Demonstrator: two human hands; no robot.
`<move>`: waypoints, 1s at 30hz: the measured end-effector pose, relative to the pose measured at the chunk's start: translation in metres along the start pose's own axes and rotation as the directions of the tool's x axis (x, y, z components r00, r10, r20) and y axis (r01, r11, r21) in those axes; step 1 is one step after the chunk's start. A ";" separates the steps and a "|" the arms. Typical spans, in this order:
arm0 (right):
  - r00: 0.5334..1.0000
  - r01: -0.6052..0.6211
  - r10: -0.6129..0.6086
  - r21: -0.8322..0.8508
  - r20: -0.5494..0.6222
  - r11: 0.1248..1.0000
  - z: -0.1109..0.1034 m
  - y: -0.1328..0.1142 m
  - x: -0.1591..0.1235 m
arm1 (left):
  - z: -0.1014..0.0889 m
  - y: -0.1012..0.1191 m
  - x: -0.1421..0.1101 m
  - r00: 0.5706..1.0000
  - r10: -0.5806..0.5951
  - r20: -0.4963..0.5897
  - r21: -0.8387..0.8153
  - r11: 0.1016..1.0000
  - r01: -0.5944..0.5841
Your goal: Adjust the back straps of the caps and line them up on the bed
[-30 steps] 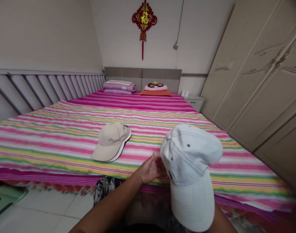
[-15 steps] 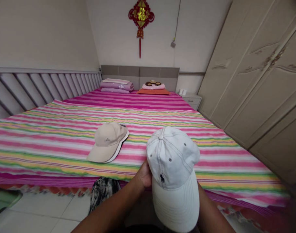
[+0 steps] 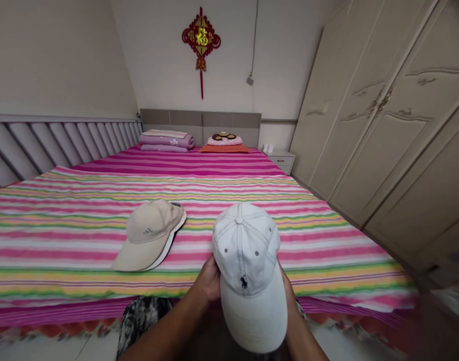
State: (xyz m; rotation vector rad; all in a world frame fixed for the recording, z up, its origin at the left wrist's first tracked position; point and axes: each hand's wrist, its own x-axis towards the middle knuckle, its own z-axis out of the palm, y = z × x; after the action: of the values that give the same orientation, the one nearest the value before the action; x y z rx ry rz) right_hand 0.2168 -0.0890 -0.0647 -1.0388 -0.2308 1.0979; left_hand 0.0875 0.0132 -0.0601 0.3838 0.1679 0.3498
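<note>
A white baseball cap (image 3: 248, 260) with a small dark horse-and-rider logo is held up in front of me at the bed's near edge, its brim pointing down toward me. My left hand (image 3: 210, 279) grips its left side, the fingers partly hidden behind the crown. On the other side my right hand (image 3: 286, 288) holds the cap's edge, mostly covered by the brim and crown. To the left, a beige cap (image 3: 150, 233) with a small stripe logo lies on the striped sheet, stacked over a white-edged cap (image 3: 168, 250) that shows beneath it.
The bed (image 3: 312, 245) has a striped cover. Folded purple bedding (image 3: 165, 142) and a pink folded item (image 3: 224, 141) sit by the headboard (image 3: 177, 118). A railing (image 3: 64, 145) runs along the left, a wardrobe (image 3: 365, 135) stands right, beside a nightstand (image 3: 282, 161).
The view has shifted, so the room and resting caps appear further left and lower. The white cap has turned slightly more upright, its brim facing me, and more of my right hand shows.
</note>
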 end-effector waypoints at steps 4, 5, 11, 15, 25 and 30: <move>0.980 -0.064 0.025 0.192 0.197 0.979 -0.025 0.001 -0.012 | -0.004 -0.003 0.004 1.000 -0.016 -0.006 -0.013 1.000 0.016; 0.976 -0.069 0.018 0.235 0.215 0.969 -0.030 0.004 -0.016 | -0.005 -0.004 0.006 1.000 -0.020 -0.021 -0.020 1.000 0.019; 0.988 -0.096 0.055 0.296 0.145 0.950 -0.043 0.020 -0.033 | -0.009 -0.015 0.016 0.982 0.019 -0.188 -0.055 0.998 -0.030; 0.988 -0.072 0.028 0.289 0.152 0.955 -0.047 0.008 -0.028 | -0.002 -0.016 0.023 0.961 0.082 -0.264 -0.031 0.995 -0.094; 0.990 0.134 -0.139 0.210 0.005 0.968 -0.075 -0.080 0.052 | -0.024 -0.014 0.018 0.930 0.103 -0.353 0.044 0.995 -0.094; 0.985 0.077 -0.049 0.163 -0.166 0.984 -0.107 -0.104 0.098 | -0.043 -0.020 0.007 0.910 0.061 -0.411 0.076 0.997 -0.032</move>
State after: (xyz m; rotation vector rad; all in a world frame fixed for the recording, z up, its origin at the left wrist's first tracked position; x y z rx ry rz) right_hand 0.3950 -0.0770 -0.0724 -0.9557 -0.0393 0.9537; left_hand 0.0903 0.0132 -0.1077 0.3773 0.5888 0.4714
